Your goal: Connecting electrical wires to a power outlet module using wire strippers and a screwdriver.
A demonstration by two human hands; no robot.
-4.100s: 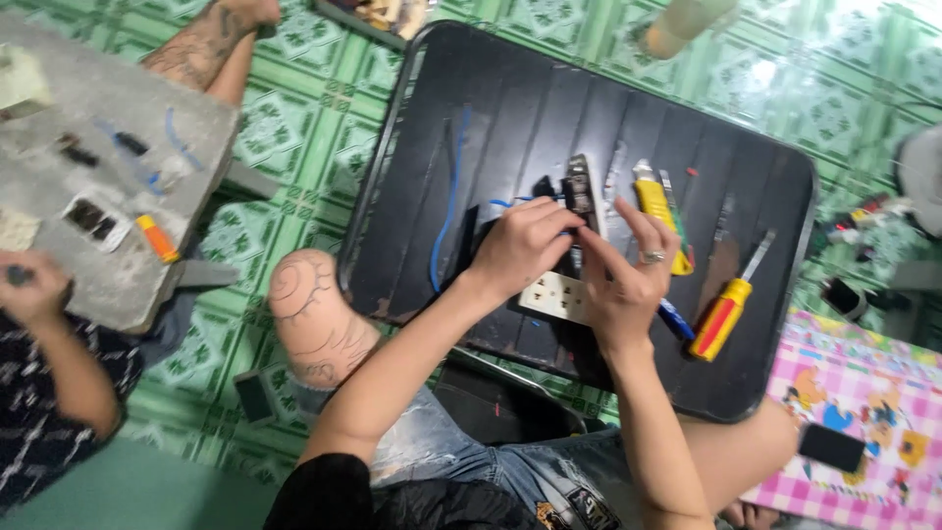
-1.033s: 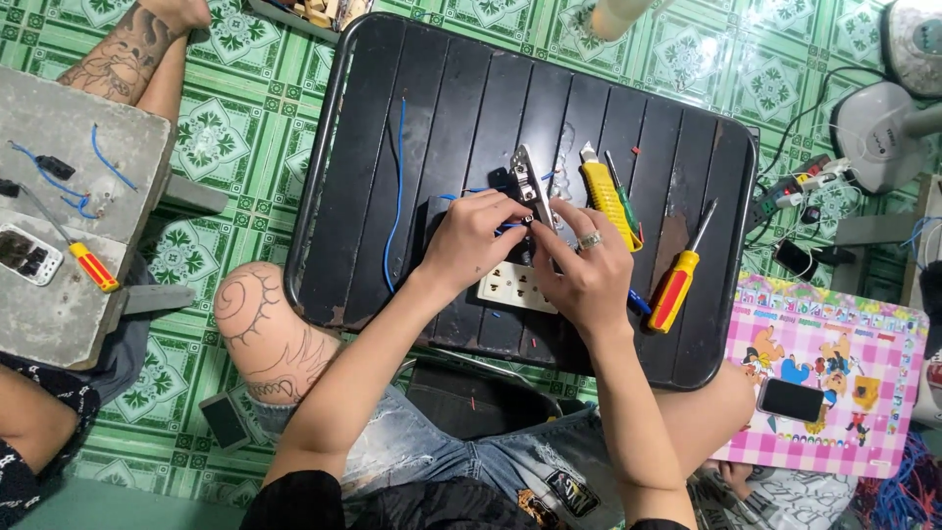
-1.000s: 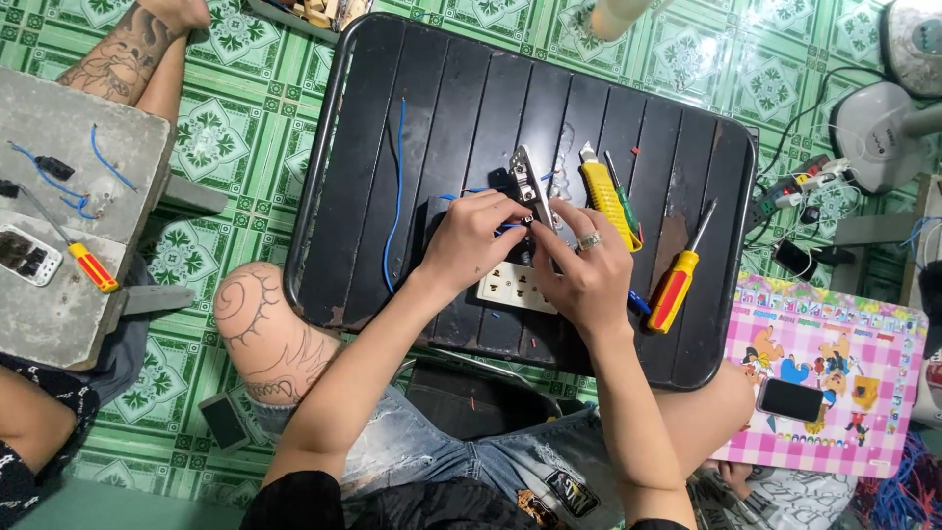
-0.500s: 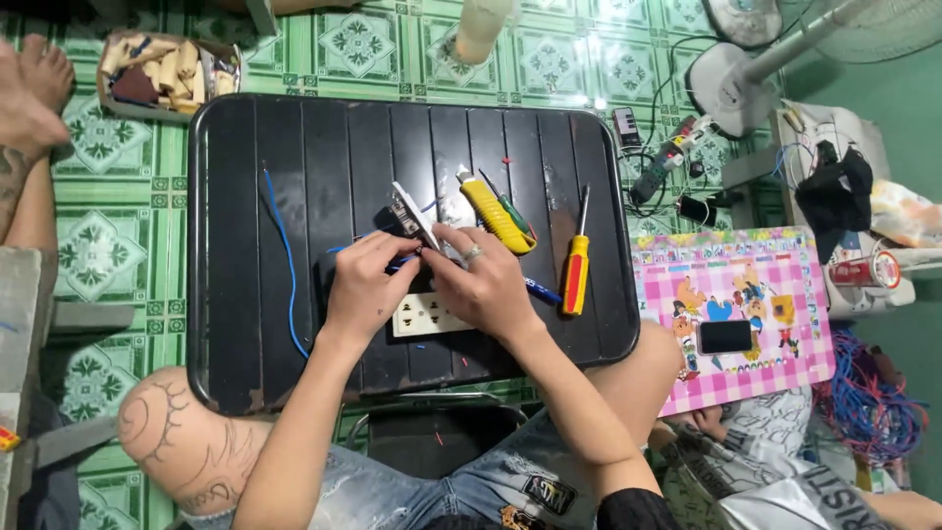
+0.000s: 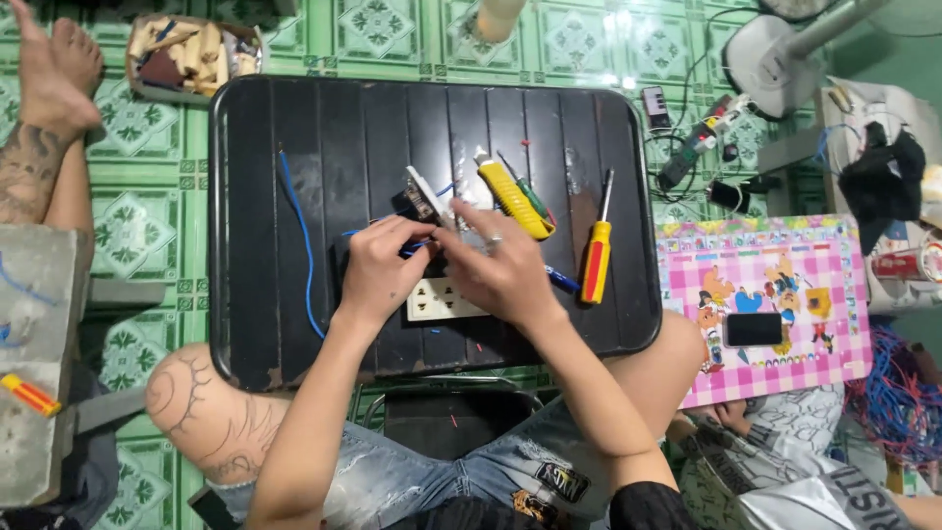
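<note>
Nearest the person, toward the near edge of the black slatted tabletop [image 5: 275,196], lies a cream socket plate [image 5: 439,299], flat, its face up, partly covered by both hands. It looks like rigid moulded plastic: light, stiff, smooth enough to slide on the slats, likely to crack if pried at a corner. The long edges seem the safest places to hold it.

Just above it the left hand [image 5: 378,270] and the right hand [image 5: 500,270] meet over a small dark switch module [image 5: 422,196] and a thin blue wire [image 5: 299,245]. The left hand's fingers are curled together and pinched on the blue wire close to the module; the right hand's fingers are spread and pressed down over the same spot, with a ring on one, though whether they grip anything cannot be told. The module is small and hard, with pale metal showing on its upper side; it probably wants a pinch on its plastic flanks, away from the metal parts. The wire is limp, light and springy, running in a long curve toward the tabletop's left edge, so it handles best when taken near its end.

Farther on, right of the hands, lie a yellow-handled tool [image 5: 512,196] and a red and yellow screwdriver [image 5: 597,250], untouched. Beyond the far left corner, a small box of scraps [image 5: 191,54] sits on the green tiled floor [image 5: 392,29].
</note>
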